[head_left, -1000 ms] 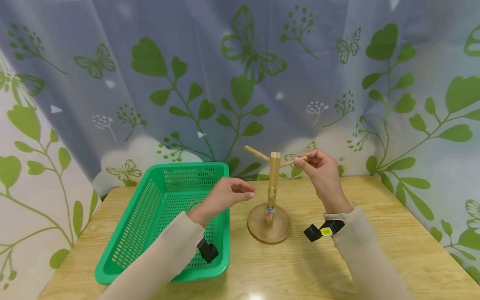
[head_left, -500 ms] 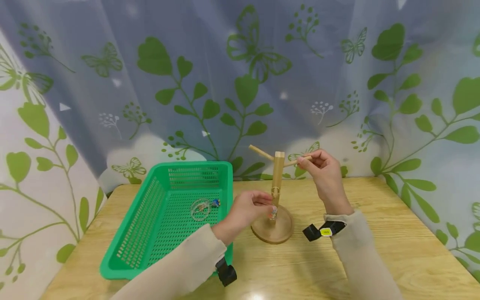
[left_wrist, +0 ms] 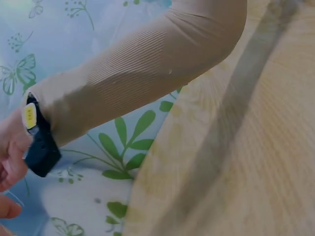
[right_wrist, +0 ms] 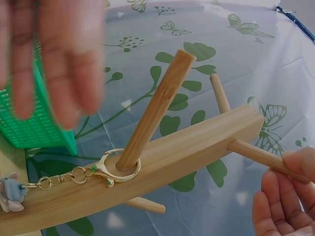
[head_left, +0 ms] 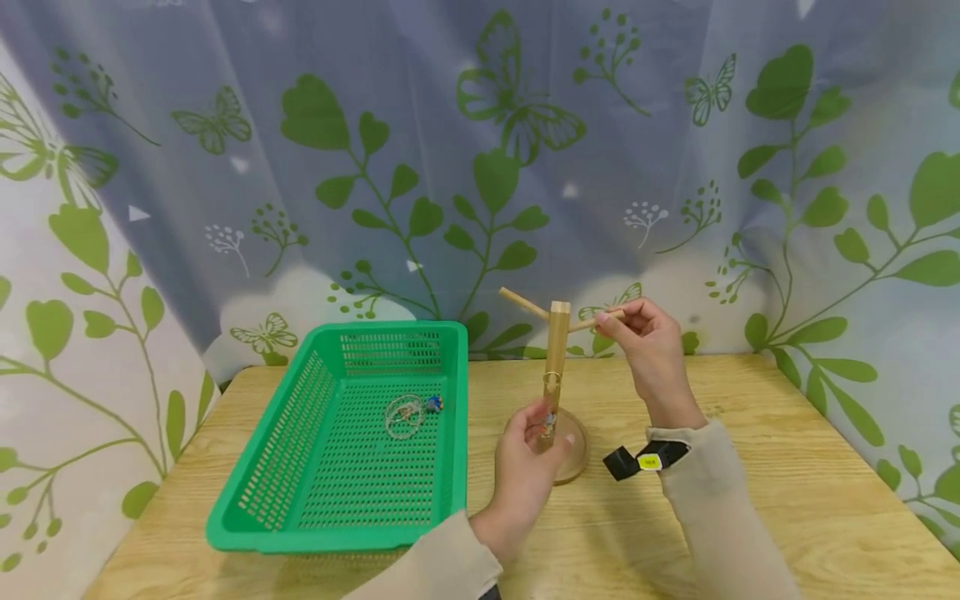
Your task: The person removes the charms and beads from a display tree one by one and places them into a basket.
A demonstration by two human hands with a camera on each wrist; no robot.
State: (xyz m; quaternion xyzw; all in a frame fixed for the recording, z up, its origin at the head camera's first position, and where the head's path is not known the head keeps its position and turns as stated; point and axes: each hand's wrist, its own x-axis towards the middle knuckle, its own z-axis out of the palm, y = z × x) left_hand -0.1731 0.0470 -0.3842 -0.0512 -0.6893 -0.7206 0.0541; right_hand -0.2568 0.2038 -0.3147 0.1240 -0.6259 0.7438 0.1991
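Note:
A wooden stand [head_left: 558,333] with slanting pegs rises from a round base [head_left: 577,450]. My right hand [head_left: 654,354] pinches the end of its right upper peg [right_wrist: 261,155] between thumb and fingers. Around the front peg [right_wrist: 157,110] hangs a keychain [right_wrist: 115,169], its gold clasp looped over the wood and a small blue-grey figure charm [right_wrist: 12,191] at the chain's end. Beside this charm, low on the post, is my left hand [head_left: 522,471], thumb and fingers apart. Its fingers look straight and blurred in the right wrist view. The left wrist view mostly shows my right sleeve [left_wrist: 128,73].
Left of the stand, a green plastic basket [head_left: 461,417] holds a clear ring-shaped item [head_left: 403,418] and a small blue charm [head_left: 434,404]. The wooden table [head_left: 675,533] ends at a leaf-patterned curtain [head_left: 420,167] behind and at both sides.
My left hand has moved right, from over the basket's edge to the lower post, and its fingers have turned upward beside the charm. The right hand keeps its pinch on the peg.

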